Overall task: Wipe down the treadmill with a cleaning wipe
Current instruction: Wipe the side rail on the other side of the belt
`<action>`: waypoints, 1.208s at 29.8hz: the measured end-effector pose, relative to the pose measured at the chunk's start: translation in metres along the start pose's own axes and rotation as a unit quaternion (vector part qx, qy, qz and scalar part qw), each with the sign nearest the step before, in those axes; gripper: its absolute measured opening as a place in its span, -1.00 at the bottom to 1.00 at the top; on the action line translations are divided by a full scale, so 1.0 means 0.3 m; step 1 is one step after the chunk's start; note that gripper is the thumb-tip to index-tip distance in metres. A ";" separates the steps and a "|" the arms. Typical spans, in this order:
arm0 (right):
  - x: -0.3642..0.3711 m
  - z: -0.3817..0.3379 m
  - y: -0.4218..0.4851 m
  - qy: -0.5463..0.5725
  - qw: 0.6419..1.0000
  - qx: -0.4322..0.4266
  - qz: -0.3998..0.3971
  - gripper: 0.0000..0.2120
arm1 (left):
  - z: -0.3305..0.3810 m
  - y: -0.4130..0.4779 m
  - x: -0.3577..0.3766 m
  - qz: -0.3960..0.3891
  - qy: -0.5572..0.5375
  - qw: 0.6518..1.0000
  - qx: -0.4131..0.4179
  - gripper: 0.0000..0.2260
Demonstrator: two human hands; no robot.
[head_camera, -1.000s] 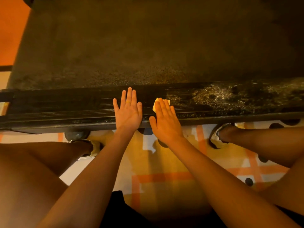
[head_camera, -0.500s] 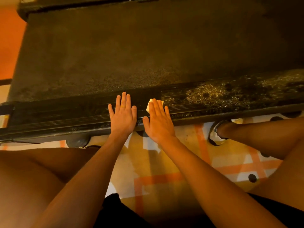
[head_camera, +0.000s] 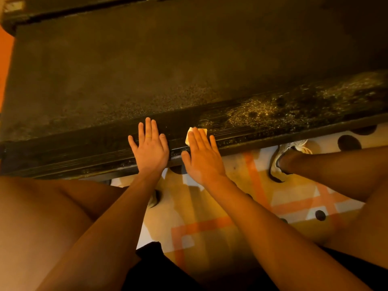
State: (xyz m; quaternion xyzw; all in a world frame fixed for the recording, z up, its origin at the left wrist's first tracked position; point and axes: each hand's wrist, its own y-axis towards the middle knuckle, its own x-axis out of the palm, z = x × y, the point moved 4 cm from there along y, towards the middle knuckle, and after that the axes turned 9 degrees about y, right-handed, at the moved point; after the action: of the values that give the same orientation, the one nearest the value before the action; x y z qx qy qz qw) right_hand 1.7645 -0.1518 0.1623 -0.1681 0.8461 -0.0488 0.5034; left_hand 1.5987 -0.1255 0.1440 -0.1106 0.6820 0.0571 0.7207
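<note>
The treadmill [head_camera: 189,59] fills the upper half of the head view, its dark belt running broad and dull from left to right. Along its near edge lies the ribbed side rail [head_camera: 84,150], black on the left and speckled with pale grit or dried residue toward the right. Below the rail spreads a floor mat [head_camera: 210,206] patterned in cream, with orange bands and dark dots. The person's bare legs frame the bottom corners, and a pale sneaker [head_camera: 281,156] on the right foot stands on the mat just beside the rail.

Both forearms reach up from the bottom to the rail. The left hand [head_camera: 151,148] lies flat on it, palm down, fingers spread and straight; its grip is fully open and has hold of nothing. Just to its right, apart from it, the right hand [head_camera: 202,156] also lies flat with fingers extended, pressing the cleaning wipe [head_camera: 197,131] against the rail rather than closing around it. The wipe is a small pale folded piece, mostly hidden under the fingers, with its corners showing past the fingertips at the edge of the gritty patch.
</note>
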 end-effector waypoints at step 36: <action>-0.071 0.045 0.196 -0.054 0.998 0.012 -0.014 -0.30 | -0.006 0.013 0.001 -0.035 -0.007 0.999 0.008 -0.47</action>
State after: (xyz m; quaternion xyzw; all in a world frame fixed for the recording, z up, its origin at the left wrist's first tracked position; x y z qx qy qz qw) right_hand 1.7715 -0.0885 0.1588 -0.1760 0.8149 -0.0564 0.5494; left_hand 1.5962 -0.1222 0.1432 -0.1279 0.6730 0.0275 0.7280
